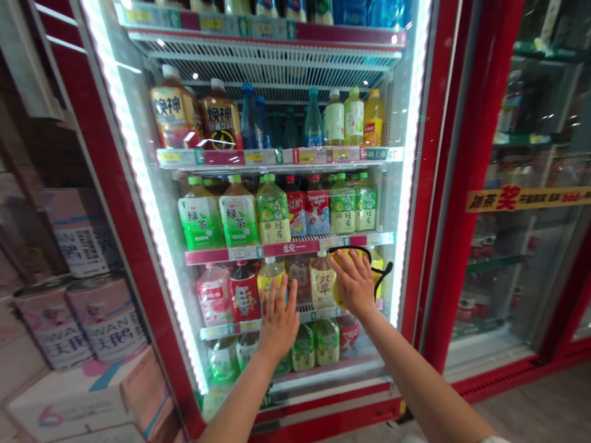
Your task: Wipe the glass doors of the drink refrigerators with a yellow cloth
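A tall drinks fridge with a red frame (418, 258) stands in front of me, its bottles seen through what looks like a glass door. My right hand (354, 280) presses a yellow cloth (339, 292) with a black edge flat, seemingly against the glass at the height of the fourth shelf. The cloth's black edging sticks out to the right of the fingers. Lower and to the left, my left hand (279, 320) has its fingers spread, palm toward the glass, in front of a yellow-labelled bottle (271, 275). It holds nothing. Whether its palm touches the glass I cannot tell.
Green tea bottles (237, 212) line the middle shelf, with larger brown bottles (221, 117) above. At the left, beer cans (106, 320) stand on a cardboard carton (74, 394). Another glass-fronted fridge with a yellow banner (530, 200) is on the right.
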`<state>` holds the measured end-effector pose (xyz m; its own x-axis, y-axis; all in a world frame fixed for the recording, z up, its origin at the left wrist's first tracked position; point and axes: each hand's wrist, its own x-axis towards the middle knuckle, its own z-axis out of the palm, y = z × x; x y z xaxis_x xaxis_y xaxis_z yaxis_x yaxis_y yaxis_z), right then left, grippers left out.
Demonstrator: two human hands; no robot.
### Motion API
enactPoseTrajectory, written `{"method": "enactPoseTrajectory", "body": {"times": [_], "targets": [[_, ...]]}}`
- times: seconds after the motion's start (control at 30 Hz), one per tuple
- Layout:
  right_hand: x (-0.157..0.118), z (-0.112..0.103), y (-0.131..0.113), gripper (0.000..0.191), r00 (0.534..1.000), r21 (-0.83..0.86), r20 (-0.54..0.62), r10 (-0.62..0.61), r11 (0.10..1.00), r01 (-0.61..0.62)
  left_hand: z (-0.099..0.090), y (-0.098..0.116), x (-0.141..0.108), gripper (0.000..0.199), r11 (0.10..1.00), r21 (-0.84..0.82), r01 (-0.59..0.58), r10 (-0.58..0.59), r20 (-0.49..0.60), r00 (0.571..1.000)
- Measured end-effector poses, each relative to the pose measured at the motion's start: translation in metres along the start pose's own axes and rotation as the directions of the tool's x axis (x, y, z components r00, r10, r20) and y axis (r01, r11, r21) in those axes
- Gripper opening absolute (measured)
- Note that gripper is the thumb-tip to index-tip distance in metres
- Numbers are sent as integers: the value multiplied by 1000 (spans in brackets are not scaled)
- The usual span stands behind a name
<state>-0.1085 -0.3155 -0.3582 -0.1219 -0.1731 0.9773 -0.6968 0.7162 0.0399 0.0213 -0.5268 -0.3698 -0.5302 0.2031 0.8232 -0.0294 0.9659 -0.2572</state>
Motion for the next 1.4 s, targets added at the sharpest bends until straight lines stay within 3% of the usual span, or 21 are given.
{"method": "enactPoseTrajectory", "body": {"times": [0.1, 0.17, 0.27, 0.37, 0.47, 0.6, 0.67, 0.77, 0.87, 1.0, 1.1, 1.23, 1.3, 1.4], "targets": [[-27, -2, 13, 66, 973, -30, -138, 187, 981, -192, 4, 6, -3, 98, 1000, -19, -15, 15, -3, 1000], [-51, -1, 12, 68, 961, -50, -135, 240, 967, -248, 7, 9, -4, 98, 999, -40, -33, 34, 5, 999], [-59, -4, 12, 66, 990, -84, 17, 140, 987, -139, 10, 15, -2, 97, 996, -78, -44, 46, 21, 999], [-35, -12, 35, 63, 995, -95, 97, 29, 995, -20, 15, 24, 3, 98, 994, -109, -23, 24, 15, 1000], [-30, -18, 61, 63, 994, -118, 1, 108, 987, -107, 23, 34, 6, 101, 991, -134, 30, -34, -25, 999], [-64, -15, 62, 69, 957, -152, -94, 275, 946, -287, 29, 44, 5, 102, 990, -141, 22, -29, -49, 998], [-71, -13, 58, 69, 970, -167, -30, 241, 956, -243, 28, 47, 5, 101, 990, -136, -36, 31, -45, 999], [-52, -18, 72, 66, 988, -161, 78, 137, 979, -123, 28, 52, 9, 99, 987, -135, -91, 87, -35, 996], [-39, -26, 96, 64, 978, -167, 23, 208, 965, -201, 30, 58, 13, 98, 983, -153, -99, 96, -29, 995], [-71, -28, 102, 70, 934, -153, -62, 352, 922, -357, 35, 66, 15, 99, 980, -179, -84, 82, -22, 996], [-87, -27, 96, 69, 948, -146, 24, 317, 939, -310, 38, 72, 16, 100, 982, -179, -54, 52, -17, 999], [-68, -33, 114, 59, 971, -140, 115, 212, 971, -195, 43, 83, 18, 103, 982, -188, -26, 24, -13, 1000], [-68, -35, 124, 57, 968, -150, 87, 236, 964, -222, 44, 88, 19, 105, 982, -187, -14, 12, -10, 1000], [-95, -34, 127, 59, 945, -165, 16, 325, 933, -318, 43, 94, 19, 103, 984, -177, -9, 7, -13, 1000]]}}
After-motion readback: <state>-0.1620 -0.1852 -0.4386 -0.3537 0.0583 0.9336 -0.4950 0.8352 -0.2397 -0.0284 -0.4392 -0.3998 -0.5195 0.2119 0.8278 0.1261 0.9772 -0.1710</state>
